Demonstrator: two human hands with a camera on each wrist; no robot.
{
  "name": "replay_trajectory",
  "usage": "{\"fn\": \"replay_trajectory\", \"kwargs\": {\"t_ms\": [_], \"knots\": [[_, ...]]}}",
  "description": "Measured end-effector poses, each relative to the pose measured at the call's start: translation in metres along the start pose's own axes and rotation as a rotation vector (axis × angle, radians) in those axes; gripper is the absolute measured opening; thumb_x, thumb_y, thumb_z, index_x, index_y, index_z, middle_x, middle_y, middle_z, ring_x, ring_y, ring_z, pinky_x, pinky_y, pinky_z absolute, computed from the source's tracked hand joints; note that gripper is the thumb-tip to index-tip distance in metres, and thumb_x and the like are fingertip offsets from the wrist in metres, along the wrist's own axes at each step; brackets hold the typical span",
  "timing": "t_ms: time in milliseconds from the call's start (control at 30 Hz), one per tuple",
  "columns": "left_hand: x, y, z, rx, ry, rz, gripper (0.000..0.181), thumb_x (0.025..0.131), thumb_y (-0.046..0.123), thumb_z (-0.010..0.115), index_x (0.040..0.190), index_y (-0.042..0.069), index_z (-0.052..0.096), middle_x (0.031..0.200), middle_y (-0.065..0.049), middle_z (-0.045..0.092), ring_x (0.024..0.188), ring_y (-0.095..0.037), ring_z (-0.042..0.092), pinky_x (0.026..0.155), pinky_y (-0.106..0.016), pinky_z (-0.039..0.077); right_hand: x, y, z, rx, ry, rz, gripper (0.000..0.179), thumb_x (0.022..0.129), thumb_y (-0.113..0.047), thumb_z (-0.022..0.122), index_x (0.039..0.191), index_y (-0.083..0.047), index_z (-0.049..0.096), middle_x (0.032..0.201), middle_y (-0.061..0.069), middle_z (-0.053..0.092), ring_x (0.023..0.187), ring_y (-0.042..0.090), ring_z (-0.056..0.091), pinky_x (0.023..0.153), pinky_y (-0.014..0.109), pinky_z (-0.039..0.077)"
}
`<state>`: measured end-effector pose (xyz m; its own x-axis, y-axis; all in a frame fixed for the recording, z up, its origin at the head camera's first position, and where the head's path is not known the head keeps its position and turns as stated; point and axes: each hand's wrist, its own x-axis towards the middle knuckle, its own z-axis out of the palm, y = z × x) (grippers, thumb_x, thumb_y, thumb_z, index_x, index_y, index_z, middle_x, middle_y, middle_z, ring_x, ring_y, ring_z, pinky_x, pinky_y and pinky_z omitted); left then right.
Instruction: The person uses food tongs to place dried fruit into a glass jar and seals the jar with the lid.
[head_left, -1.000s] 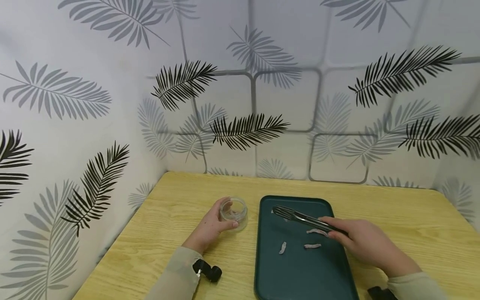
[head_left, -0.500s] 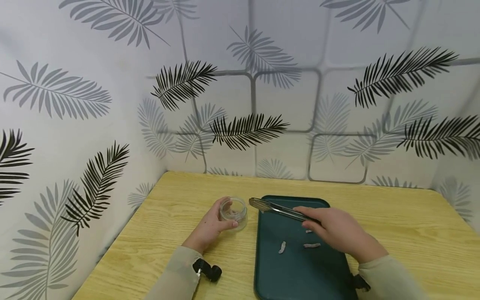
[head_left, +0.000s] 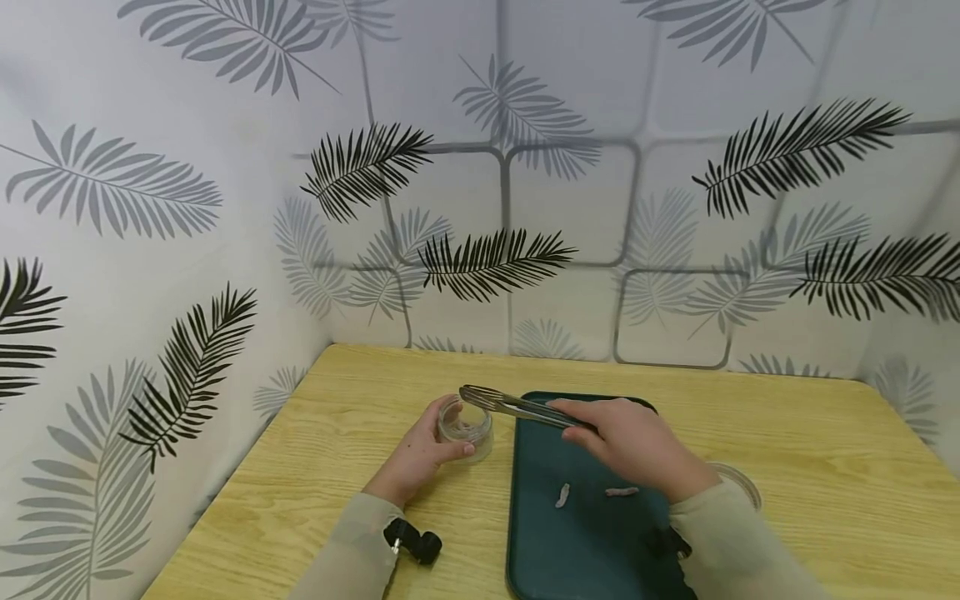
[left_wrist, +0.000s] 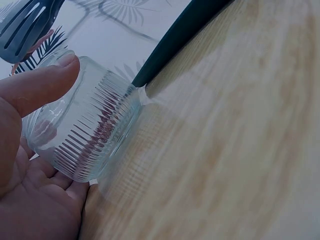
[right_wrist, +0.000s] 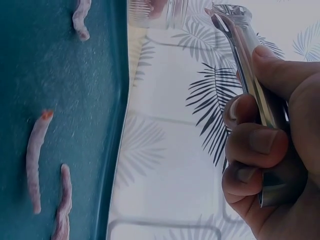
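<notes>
My left hand (head_left: 417, 457) grips a small clear glass jar (head_left: 474, 448) on the table, thumb on the near side. Through its ribbed wall, reddish pieces (left_wrist: 102, 127) show inside in the left wrist view. My right hand (head_left: 633, 443) holds metal tongs (head_left: 517, 407), fingers wrapped round the handles. The slotted tips are above the jar's mouth, with a thin pinkish strip (left_wrist: 41, 42) between them in the left wrist view. Wrinkled pale pink strips lie apart on the dark green tray (head_left: 555, 558), one strip (right_wrist: 37, 162) having an orange end.
The tray lies right of the jar on a yellow wood-grain table (head_left: 360, 375). Right of the tray, partly behind my right forearm, is a round clear-rimmed object (head_left: 742, 482). A leaf-patterned wall (head_left: 465, 200) stands behind the table.
My right hand has moved left with the tongs, from over the tray to above the jar. My left hand and the jar have stayed in place. The round object has come into view.
</notes>
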<state>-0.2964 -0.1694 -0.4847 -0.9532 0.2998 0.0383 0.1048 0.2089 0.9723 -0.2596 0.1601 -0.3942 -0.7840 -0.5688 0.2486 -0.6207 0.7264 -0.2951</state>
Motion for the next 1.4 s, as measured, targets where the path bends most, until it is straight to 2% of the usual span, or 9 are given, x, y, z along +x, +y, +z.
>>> {"fn": "replay_trajectory", "kwargs": {"t_ms": [233,400,667,867,1000,1167,1400], "knots": [[-0.001,0.0,0.0,-0.023,0.001,-0.011,0.093,0.088,0.019,0.081,0.161,0.015,0.023,0.16,-0.008,0.035,0.147,-0.03,0.03,0.115,-0.051,0.028,0.009,-0.006,0.002,0.004,-0.027,0.016,0.052,0.1,-0.049,0.056,0.148,-0.028,0.054,0.054,-0.014,0.042,0.045,0.003,0.032,0.053,0.028,0.037],[-0.002,-0.001,0.0,-0.025,-0.002,-0.012,0.09,0.089,0.019,0.08,0.16,0.017,0.025,0.159,-0.008,0.037,0.146,-0.031,0.032,0.114,-0.052,0.028,0.01,-0.008,0.002,0.014,-0.049,0.045,0.055,0.099,-0.051,0.055,0.15,-0.029,0.052,0.054,-0.012,0.043,0.044,0.005,0.031,0.049,0.028,0.034],[-0.004,0.0,0.0,-0.008,0.009,-0.004,0.088,0.089,0.017,0.08,0.159,0.016,0.028,0.158,-0.012,0.037,0.145,-0.032,0.034,0.113,-0.052,0.03,0.002,-0.005,0.0,0.034,-0.069,0.039,0.052,0.101,-0.04,0.061,0.15,-0.025,0.053,0.059,-0.016,0.046,0.047,0.004,0.036,0.055,0.029,0.038],[-0.003,-0.001,0.0,-0.007,0.006,-0.011,0.088,0.089,0.018,0.08,0.16,0.016,0.028,0.159,-0.01,0.036,0.146,-0.031,0.033,0.113,-0.051,0.031,-0.016,0.008,-0.004,0.104,-0.105,0.038,0.049,0.102,-0.039,0.06,0.149,-0.025,0.054,0.056,-0.013,0.044,0.045,0.004,0.032,0.052,0.028,0.037],[-0.004,0.0,0.001,-0.012,0.003,-0.013,0.088,0.089,0.018,0.08,0.16,0.016,0.028,0.159,-0.01,0.036,0.146,-0.031,0.032,0.113,-0.051,0.031,-0.034,0.017,-0.008,0.133,-0.149,0.104,0.053,0.102,-0.049,0.055,0.15,-0.029,0.051,0.056,-0.012,0.046,0.044,0.006,0.034,0.052,0.028,0.038],[-0.003,0.0,0.0,0.004,0.006,-0.007,0.088,0.089,0.02,0.08,0.159,0.017,0.029,0.159,-0.009,0.037,0.146,-0.031,0.032,0.114,-0.052,0.028,-0.056,0.03,-0.013,0.167,-0.186,0.17,0.053,0.101,-0.051,0.056,0.15,-0.032,0.051,0.056,-0.011,0.043,0.046,0.006,0.034,0.052,0.028,0.037],[-0.001,0.001,0.0,0.003,0.007,0.002,0.087,0.089,0.02,0.08,0.159,0.019,0.029,0.159,-0.009,0.037,0.147,-0.03,0.031,0.115,-0.051,0.027,-0.082,0.048,-0.015,0.213,-0.219,0.161,0.051,0.101,-0.048,0.058,0.148,-0.03,0.053,0.058,-0.013,0.039,0.049,0.004,0.035,0.055,0.028,0.037]]}}
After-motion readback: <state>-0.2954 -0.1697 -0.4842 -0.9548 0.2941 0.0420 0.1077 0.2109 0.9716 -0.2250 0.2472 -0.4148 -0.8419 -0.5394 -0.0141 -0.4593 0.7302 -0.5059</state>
